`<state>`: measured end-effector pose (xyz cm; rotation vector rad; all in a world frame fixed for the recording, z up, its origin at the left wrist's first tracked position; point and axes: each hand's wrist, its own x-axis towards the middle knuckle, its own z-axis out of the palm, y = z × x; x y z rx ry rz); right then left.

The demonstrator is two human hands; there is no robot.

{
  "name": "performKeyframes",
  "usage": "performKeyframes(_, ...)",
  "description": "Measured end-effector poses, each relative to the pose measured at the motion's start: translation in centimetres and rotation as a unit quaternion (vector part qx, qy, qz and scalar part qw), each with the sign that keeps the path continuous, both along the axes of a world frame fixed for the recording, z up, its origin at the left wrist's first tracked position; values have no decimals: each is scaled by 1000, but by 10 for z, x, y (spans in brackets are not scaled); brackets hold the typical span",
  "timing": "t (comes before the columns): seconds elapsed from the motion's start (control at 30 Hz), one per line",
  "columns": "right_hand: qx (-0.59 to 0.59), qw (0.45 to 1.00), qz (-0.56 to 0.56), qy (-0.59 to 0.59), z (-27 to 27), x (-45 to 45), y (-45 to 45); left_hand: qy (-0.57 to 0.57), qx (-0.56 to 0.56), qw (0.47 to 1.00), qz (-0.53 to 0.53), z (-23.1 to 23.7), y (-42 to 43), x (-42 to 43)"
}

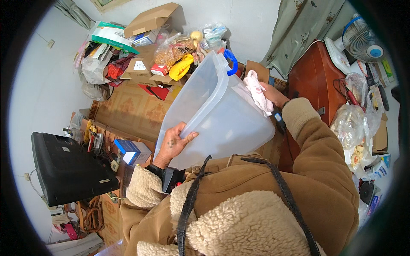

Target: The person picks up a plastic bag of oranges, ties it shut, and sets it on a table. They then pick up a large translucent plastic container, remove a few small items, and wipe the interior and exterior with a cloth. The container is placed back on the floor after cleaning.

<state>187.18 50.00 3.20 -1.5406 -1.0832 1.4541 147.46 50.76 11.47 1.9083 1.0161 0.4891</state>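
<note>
A large translucent plastic storage bin is tilted on its side in front of me, its opening towards the upper left. My left hand grips the bin's rim, thumb on the outer wall and fingers over the edge. My right hand holds a bunched pale pink cloth against the bin's outer side at the right. A blue handle sticks out at the bin's upper corner.
Cardboard boxes and stuffed plastic bags are piled by the wall. A black television or monitor stands left, near a blue-and-white box. At right are a reddish-brown cabinet or chest, a fan and bagged items.
</note>
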Motion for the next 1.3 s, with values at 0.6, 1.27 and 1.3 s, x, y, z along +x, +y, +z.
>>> performKeyframes(0.6, 430, 816, -84, -376, 111, -78, 15, -147, -124, 977, 97, 2, 40, 42)
performKeyframes(1.27, 316, 824, 239, -405, 16, -162, -63, -267, -109, 892, 349, -18, 100, 32)
performKeyframes(1.3, 292, 828, 258, -404, 1, -154, -73, -265, -100, 889, 359, -19, 101, 29)
